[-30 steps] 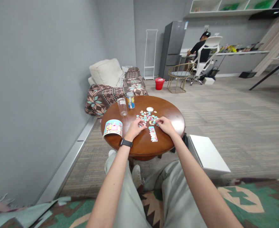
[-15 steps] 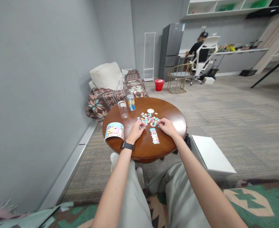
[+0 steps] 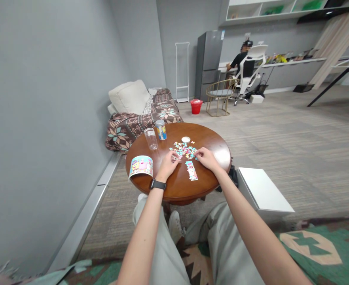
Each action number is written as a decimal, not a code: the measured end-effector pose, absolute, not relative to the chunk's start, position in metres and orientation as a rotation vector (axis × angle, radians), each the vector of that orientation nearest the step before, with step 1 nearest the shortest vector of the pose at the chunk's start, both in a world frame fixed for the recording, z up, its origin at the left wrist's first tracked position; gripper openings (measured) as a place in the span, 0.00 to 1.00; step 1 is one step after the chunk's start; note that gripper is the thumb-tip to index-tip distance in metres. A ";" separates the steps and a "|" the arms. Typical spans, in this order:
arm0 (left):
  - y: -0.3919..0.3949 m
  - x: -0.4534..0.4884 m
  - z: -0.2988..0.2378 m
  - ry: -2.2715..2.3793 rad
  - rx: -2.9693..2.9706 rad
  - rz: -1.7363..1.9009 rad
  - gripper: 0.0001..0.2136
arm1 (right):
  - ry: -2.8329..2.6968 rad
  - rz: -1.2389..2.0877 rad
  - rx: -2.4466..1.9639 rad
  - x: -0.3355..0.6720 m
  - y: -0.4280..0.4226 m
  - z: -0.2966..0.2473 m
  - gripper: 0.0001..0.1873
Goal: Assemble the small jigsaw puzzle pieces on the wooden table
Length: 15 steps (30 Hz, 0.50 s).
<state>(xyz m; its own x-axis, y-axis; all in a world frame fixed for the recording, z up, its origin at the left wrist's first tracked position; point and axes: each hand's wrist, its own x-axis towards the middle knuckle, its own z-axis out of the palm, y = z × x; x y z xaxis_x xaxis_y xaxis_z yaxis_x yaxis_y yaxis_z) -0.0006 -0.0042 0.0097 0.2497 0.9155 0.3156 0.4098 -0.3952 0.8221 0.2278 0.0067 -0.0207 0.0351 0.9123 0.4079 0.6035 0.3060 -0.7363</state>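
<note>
A loose pile of jigsaw pieces (image 3: 186, 150) lies on the round brown table (image 3: 174, 186). My left hand (image 3: 169, 164) is at the pile's left edge, its thumb and fingers curled together around a small jigsaw piece (image 3: 177, 156). Across the pile, my right hand (image 3: 207, 158) has its fingertips pinched at the right edge; what they hold, if anything, is too small to make out. Between my hands and nearer to me lies a joined strip of puzzle (image 3: 191, 170). A curved picture sheet (image 3: 141, 165) with cartoon figures rests at the table's left.
Behind my left hand stand a clear glass (image 3: 151, 138) and a printed can (image 3: 161, 130). A round white lid (image 3: 186, 139) lies behind the pile. A white box (image 3: 265, 188) is right of the table. Farther off, a person sits in a white chair (image 3: 248, 77).
The view has shifted slightly, so the room appears a little farther left. Both hands stay at the pile, with only small finger movement. The puzzle strip lies as before.
</note>
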 end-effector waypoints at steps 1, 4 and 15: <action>-0.005 0.000 0.010 1.201 1.912 1.078 0.07 | -1.664 0.430 -1.400 0.228 0.006 -0.020 0.12; -0.006 0.000 0.011 1.185 1.871 1.062 0.08 | -1.665 0.436 -1.408 0.227 0.006 -0.020 0.12; -0.001 0.001 0.008 1.200 1.869 1.025 0.06 | -1.672 0.411 -1.346 0.230 0.009 -0.025 0.11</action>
